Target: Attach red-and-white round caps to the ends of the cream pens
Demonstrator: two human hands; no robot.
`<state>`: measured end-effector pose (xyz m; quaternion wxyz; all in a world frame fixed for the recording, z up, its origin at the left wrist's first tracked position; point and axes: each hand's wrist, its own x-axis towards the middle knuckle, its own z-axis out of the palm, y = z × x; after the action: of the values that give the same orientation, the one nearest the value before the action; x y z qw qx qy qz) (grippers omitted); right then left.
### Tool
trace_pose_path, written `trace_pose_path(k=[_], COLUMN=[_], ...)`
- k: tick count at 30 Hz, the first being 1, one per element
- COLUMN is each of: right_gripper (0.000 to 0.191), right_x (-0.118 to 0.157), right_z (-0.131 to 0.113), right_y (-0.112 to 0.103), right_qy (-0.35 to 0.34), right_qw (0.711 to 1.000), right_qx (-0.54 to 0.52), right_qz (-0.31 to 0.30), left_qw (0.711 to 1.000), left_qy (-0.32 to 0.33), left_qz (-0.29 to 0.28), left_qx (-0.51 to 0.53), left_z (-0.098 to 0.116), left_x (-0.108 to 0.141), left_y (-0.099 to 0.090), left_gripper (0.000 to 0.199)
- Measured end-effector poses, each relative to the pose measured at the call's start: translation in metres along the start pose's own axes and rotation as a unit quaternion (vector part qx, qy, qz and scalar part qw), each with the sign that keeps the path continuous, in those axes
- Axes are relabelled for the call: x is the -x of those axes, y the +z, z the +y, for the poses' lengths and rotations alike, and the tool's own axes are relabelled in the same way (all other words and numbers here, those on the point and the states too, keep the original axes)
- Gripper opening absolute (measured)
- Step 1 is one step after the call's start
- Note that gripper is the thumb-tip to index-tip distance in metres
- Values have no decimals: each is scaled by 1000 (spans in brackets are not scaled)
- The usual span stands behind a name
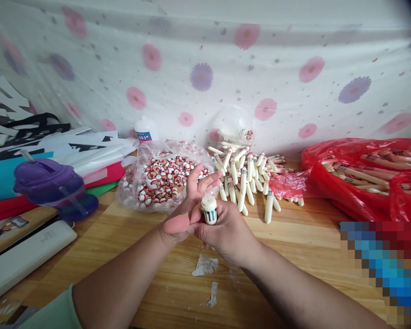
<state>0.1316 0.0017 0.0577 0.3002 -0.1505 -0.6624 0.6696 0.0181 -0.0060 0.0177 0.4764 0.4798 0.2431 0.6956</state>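
My right hand (228, 230) is closed round a cream multicolour pen (210, 214), its top end with coloured sliders turned toward me. Touching it from the left is my left hand (192, 201), palm up, with its fingers spread and apart. Beyond the hands, a clear plastic bag (128, 185) holds many small round red-and-white pieces (160, 178). To the right of that bag lies a heap of cream pens (250, 176) on the wooden table (294, 256).
Red plastic bags (325, 183) of pens lie at the right. A purple cup (50, 180), paper sheets (92, 151) and a long white case (30, 258) are at the left. A white bottle (144, 130) stands behind. Plastic scraps (205, 265) lie in front.
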Motion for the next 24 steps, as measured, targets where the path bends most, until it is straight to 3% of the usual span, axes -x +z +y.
trace_pose_path(k=[7, 12, 19, 24], right_gripper=[10, 11, 11, 12], right_x=[1, 3, 8, 11], right_z=[2, 3, 4, 4], right_y=[1, 5, 14, 18], right_qy=[-27, -76, -107, -113], right_qw=[1000, 996, 989, 987], right_qx=[5, 30, 64, 74], right_qz=[9, 36, 76, 85], left_qw=[997, 988, 965, 969], left_qy=[57, 122, 174, 174], left_qz=[43, 69, 121, 151], left_qx=[-35, -71, -153, -92], left_z=[-4, -2, 3, 7], left_x=[-4, -7, -7, -9], left_y=[-2, -4, -3, 8], left_gripper=[123, 136, 116, 125])
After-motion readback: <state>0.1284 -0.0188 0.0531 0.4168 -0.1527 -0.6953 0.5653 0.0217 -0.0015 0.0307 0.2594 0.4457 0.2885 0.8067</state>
